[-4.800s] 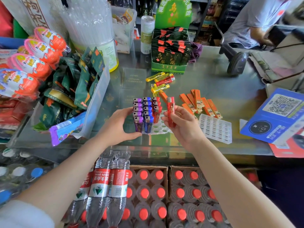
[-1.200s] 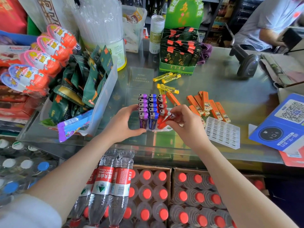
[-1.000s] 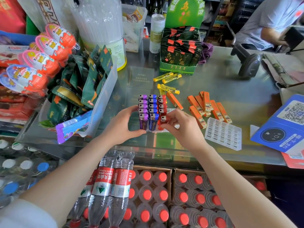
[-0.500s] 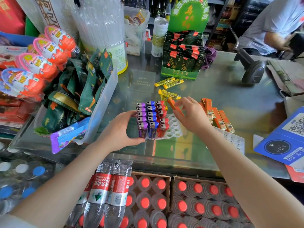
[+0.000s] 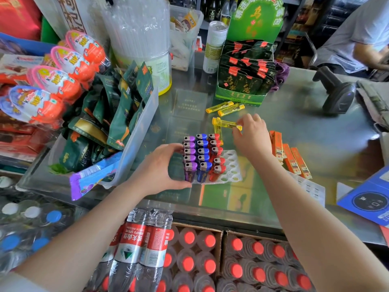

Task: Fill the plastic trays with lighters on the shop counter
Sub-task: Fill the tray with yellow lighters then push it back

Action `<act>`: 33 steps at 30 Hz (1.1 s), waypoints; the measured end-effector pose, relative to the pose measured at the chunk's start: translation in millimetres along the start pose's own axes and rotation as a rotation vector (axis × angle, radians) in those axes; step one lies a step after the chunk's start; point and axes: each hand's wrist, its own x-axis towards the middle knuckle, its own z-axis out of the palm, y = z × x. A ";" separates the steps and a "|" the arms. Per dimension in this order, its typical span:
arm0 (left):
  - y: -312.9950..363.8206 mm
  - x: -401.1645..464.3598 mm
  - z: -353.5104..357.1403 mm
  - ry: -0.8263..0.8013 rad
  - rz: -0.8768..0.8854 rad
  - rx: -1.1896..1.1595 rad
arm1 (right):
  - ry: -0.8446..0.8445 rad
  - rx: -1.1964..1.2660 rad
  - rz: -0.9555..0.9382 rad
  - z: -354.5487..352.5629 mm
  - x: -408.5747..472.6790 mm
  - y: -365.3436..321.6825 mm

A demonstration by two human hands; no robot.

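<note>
**Yellow lighter next for the tray**

Tray (image 5: pixel 232 165) sits at the counter's near middle, its left columns full of purple, blue and red lighters, right holes empty. My left hand (image 5: pixel 160 169) curls around its left edge, steadying it. My right hand (image 5: pixel 251 133) pinches a yellow lighter (image 5: pixel 226 123) just beyond the tray. I'd stand it upright, metal cap up, then press it squarely into an empty hole.

Purple lighters (image 5: pixel 189 153), blue lighters (image 5: pixel 202 152) and red lighters (image 5: pixel 216 154) stand in a white tray (image 5: pixel 232 165); yellow lighter (image 5: pixel 226 123).
</note>
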 end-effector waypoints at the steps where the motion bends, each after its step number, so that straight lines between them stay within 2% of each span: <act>1: -0.1 0.2 -0.3 -0.005 -0.002 -0.002 | -0.026 -0.008 -0.024 0.6 4.5 -1.9; 5: 0.8 -0.2 -1.7 -0.013 -0.004 -0.011 | -0.132 -0.068 -0.048 5.6 18.0 -3.0; 13: -0.1 -7.2 -3.6 -0.029 -0.005 -0.003 | -0.141 -0.060 -0.072 3.3 17.9 -5.9; 20: 0.3 -16.5 -3.9 -0.019 -0.002 -0.018 | 0.059 0.249 -0.264 -23.2 -24.2 -12.5; 27: -2.2 -19.2 1.3 -0.018 -0.002 -0.018 | -0.017 0.644 -0.063 -34.4 -52.2 2.0; 33: -2.2 -19.1 3.6 -0.013 0.009 -0.022 | -0.083 0.547 -0.162 -23.9 -64.4 -3.1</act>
